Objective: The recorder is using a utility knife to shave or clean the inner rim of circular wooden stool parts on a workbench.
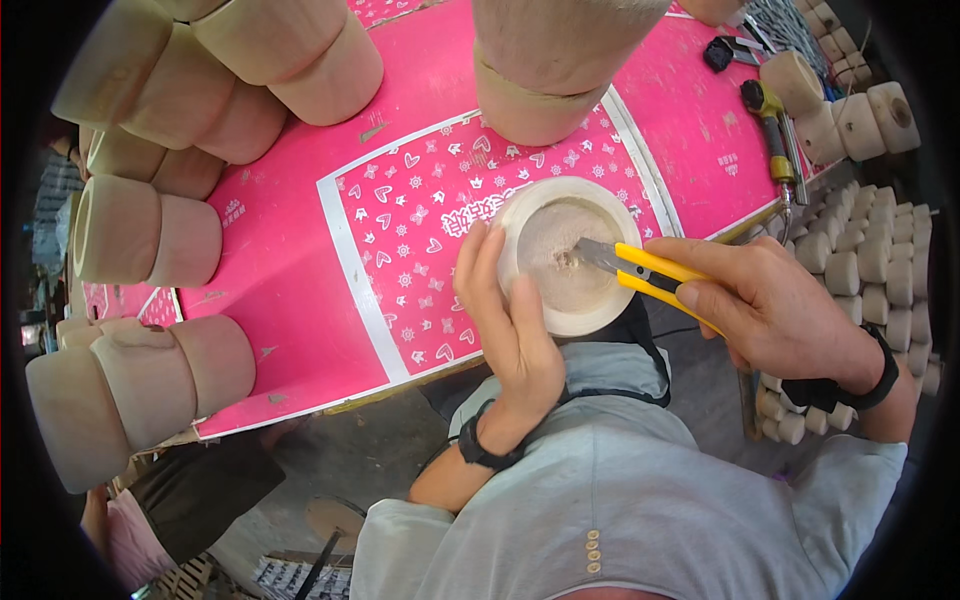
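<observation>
A pale round pot point(510, 262), of wood or clay, stands at the table's near edge with its hollow facing up. My left hand point(508, 320) grips its left side, fingers along the wall and thumb at the rim. In my right hand point(770, 300) is a yellow utility knife point(662, 277), held from the right. Its blade reaches into the hollow, the tip at a rough, chipped spot point(568, 260) near the middle of the floor. Pale dust or crumbs lie around that spot.
The table point(270, 300) has a pink patterned cover. Stacked pale pots point(185, 235) line its left side, and another stack point(535, 100) stands behind the pot. At right lie a yellow-and-black air tool point(770, 135) and more pots point(850, 125). Many small pale pieces point(870, 250) are piled beyond.
</observation>
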A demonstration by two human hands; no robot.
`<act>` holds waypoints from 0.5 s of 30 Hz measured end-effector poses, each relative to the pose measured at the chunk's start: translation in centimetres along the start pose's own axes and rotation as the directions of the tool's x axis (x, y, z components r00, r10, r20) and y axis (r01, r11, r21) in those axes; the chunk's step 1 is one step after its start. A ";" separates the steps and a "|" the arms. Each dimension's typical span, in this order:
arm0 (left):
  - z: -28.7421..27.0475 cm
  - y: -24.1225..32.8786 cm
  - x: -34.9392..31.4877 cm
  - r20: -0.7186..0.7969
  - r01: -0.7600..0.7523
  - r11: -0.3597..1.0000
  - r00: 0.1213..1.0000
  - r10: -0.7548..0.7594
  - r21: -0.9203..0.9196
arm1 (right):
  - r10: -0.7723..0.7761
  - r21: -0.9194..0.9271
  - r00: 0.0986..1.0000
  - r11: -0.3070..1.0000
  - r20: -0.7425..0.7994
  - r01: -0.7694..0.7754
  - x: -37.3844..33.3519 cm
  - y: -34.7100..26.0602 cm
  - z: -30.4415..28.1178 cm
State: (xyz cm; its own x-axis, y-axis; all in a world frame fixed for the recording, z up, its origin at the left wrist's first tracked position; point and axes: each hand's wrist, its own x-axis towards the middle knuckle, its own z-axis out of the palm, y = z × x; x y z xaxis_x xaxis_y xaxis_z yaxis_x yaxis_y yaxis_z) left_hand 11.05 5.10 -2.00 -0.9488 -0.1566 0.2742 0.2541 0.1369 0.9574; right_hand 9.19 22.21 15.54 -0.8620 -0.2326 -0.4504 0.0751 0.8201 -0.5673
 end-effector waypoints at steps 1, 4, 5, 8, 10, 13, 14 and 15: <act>-0.3 0.1 -1.0 0.023 0.019 1.000 1.000 -0.018 -0.014 | 0.008 0.002 1.000 1.000 0.020 -0.008 0.0 0.1 -0.1; -1.4 -0.1 -0.8 0.120 0.035 0.999 0.992 -0.031 -0.033 | -0.008 0.001 0.999 1.000 0.040 0.008 -0.2 0.2 -0.4; -2.2 -0.2 -0.1 0.193 0.037 0.999 0.981 -0.029 -0.039 | -0.029 -0.001 0.999 1.000 0.043 0.029 -0.2 0.2 -0.3; -2.8 -0.6 4.6 0.263 -0.049 0.998 0.964 0.041 0.026 | -0.012 -0.017 0.996 1.000 0.085 0.014 0.1 -0.4 -0.4; -2.5 -1.0 5.8 0.337 -0.103 0.994 0.937 0.089 0.025 | 0.017 -0.028 0.991 1.000 0.135 -0.013 0.3 -1.0 -0.7; -1.9 -1.4 5.9 0.433 -0.029 0.997 0.900 0.055 -0.067 | -0.066 -0.118 0.982 0.989 0.176 0.087 0.4 -0.9 0.1; -1.7 -1.3 5.8 0.415 -0.047 0.995 0.906 0.078 -0.085 | -0.173 -0.191 0.969 0.960 0.175 0.206 0.2 -0.8 0.6; -1.5 -1.2 5.6 0.396 -0.065 0.993 0.913 0.100 -0.103 | -0.162 -0.191 0.972 0.962 0.172 0.195 0.0 -0.8 1.0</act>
State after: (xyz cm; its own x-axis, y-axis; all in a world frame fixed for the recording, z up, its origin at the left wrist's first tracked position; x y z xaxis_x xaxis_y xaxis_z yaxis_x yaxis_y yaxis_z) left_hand 5.72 2.55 -1.51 -0.9148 0.2579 0.3108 0.3328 0.0453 0.9419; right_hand 9.63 21.06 15.35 -0.7632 -0.4493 -0.4645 -0.1910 0.8435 -0.5020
